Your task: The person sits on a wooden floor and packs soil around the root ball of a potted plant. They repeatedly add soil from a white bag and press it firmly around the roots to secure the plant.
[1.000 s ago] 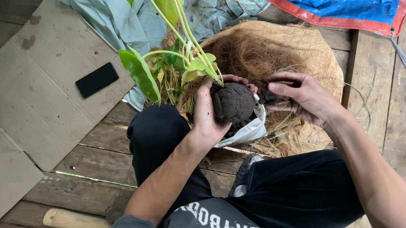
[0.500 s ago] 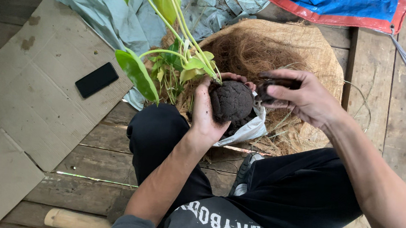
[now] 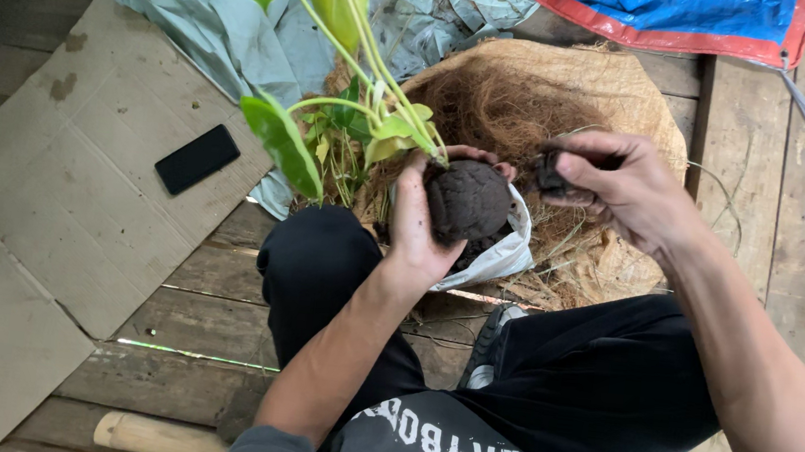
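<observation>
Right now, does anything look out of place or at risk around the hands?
One oddity: a black phone lies on the cardboard sheet, beside the soil work. The left hand cups the soil ball; nothing spilled.

I see green long-stemmed leaves (image 3: 339, 70) crowding left of the dark round soil ball (image 3: 466, 201); rightward, open coconut fibre (image 3: 524, 109).

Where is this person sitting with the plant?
Probably an outdoor potting spot on a rough plank floor. A sack of brown coconut-like fibre, a blue tarp and flattened cardboard lie around, and the left hand holds a soil ball.
</observation>
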